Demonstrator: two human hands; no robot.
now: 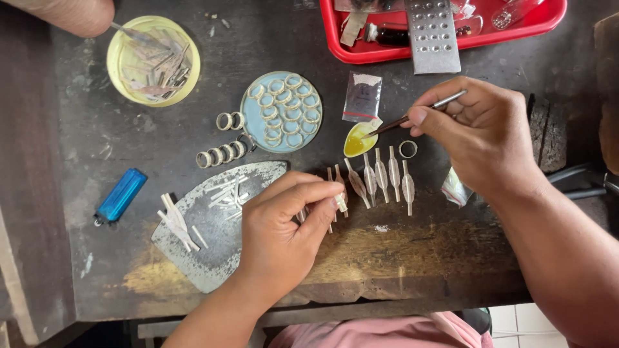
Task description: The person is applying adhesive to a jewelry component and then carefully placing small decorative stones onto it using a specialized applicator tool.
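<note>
My right hand (480,132) pinches a thin metal brush-like tool (412,116) whose tip dips into a small yellow spoon-shaped dish (358,140). My left hand (284,225) rests on the bench and pinches one small silver leaf-shaped piece (340,201) between thumb and forefinger. A row of several similar silver pieces (383,177) lies side by side just right of that hand. A single silver ring (407,149) lies above the row.
A grey metal plate (206,245) holds thin silver strips. A light blue round lid (284,109) carries several rings; more rings (222,154) lie beside it. Also here: yellow bowl (153,61), blue lighter (121,195), red tray (445,29), small plastic bag (362,96).
</note>
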